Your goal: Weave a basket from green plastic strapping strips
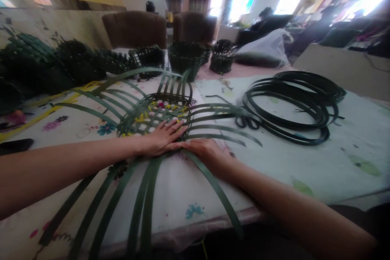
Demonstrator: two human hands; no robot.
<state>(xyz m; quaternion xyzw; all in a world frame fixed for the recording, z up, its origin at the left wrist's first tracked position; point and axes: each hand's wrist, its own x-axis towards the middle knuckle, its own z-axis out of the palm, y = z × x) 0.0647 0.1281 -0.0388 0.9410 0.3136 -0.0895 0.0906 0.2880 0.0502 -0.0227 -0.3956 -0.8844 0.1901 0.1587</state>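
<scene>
A woven basket base (149, 118) of dark green strips, with small yellow ties on it, lies on the table in front of me. Long loose strips (118, 199) fan out from it on all sides. My left hand (163, 138) rests on the weave with its fingers stretched out, its thumb at the near edge. My right hand (207, 152) meets that thumb at the base's near right corner. Its fingers are pressed together at the edge strip there; what they pinch is hidden. One green strip (217, 189) runs out from under the right hand toward the table's front edge.
Coils of dark green strip (292, 107) lie to the right, with scissors (247, 121) beside them. Finished-looking woven baskets (185, 55) stand at the back and left. A white plastic bag (265, 50) sits behind. Seated people (265, 14) are farther off. A floral cover (335, 150) lies over the table.
</scene>
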